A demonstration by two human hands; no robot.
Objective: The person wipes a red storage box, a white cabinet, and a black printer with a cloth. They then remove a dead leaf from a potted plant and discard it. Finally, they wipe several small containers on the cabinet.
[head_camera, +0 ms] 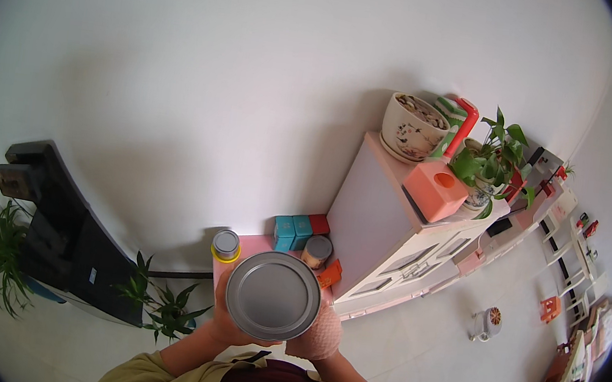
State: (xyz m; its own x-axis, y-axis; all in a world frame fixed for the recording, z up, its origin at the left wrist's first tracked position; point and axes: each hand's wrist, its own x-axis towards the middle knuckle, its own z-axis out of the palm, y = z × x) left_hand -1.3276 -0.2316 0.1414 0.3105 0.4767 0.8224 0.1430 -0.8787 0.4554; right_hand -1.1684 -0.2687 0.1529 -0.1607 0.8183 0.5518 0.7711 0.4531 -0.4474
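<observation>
A large round metal tin (273, 296) is held up in front of my chest, its flat grey end facing the camera. My left hand (221, 318) grips its left side, fingers mostly hidden beneath and behind it. On the right, a pink textured cloth (317, 335) covers much of my right hand (326, 358) and lies against the tin's side. Beyond the tin is a pink shelf top (254, 242), bearing a smaller tin with a yellow rim (226, 245), another lidded tin (317, 251), teal boxes (292, 232), a red box (319, 224) and an orange packet (330, 274).
A white cabinet (376, 222) rises at the right, topped by a floral plant pot (414, 130), an orange tissue box (435, 190) and a leafy potted plant (493, 162). A tall black appliance (86, 255) and green plants (171, 309) stand at the left.
</observation>
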